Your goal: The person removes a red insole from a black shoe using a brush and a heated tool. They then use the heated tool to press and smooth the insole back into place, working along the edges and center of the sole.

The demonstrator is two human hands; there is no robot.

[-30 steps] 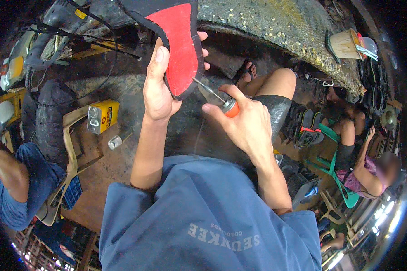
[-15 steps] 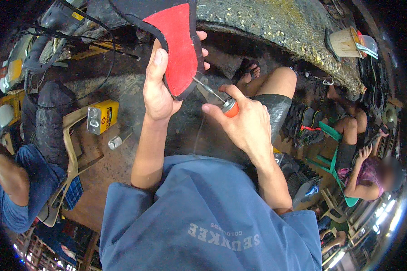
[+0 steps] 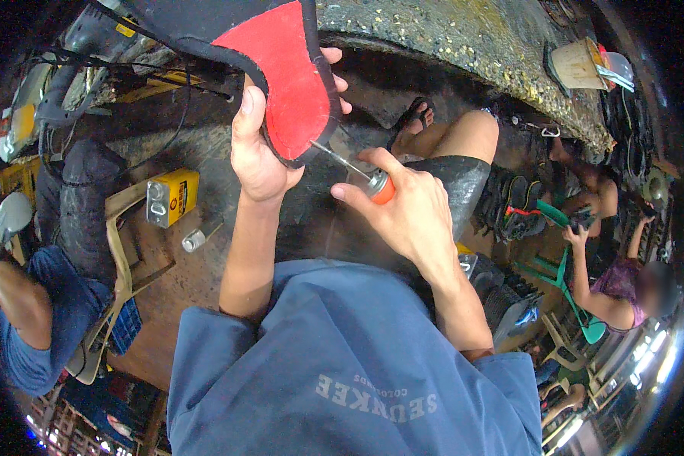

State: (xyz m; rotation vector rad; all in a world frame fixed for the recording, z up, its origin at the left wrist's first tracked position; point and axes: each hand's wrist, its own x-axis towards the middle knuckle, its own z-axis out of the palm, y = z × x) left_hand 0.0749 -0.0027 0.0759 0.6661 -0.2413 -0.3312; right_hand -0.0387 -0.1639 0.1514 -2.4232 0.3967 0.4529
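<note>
A black shoe part with a red, sole-shaped face (image 3: pixel 290 83) is held up in front of me by my left hand (image 3: pixel 262 152). The thumb lies along its near edge, and fingertips show round the far side. My right hand (image 3: pixel 410 201) is closed round the orange handle of an awl-like tool (image 3: pixel 347 163). Its thin metal shaft points up and left, and the tip meets the red face near the black rim at the rounded end. Whether the tip has pierced the surface I cannot tell.
A rough, speckled work surface (image 3: pixel 463 57) spans the top, with a beige cup (image 3: pixel 577 64) on it. To the left are a yellow can (image 3: pixel 172 197), a small clear jar (image 3: pixel 194 241) and a chair frame (image 3: pixel 118 251). Co-workers sit at both sides; black footwear (image 3: pixel 509 201) lies at right.
The shoe part and my left hand have shifted a little left. My right hand followed slightly left, its tool tip still at the rounded end. The co-worker at right moved their arms.
</note>
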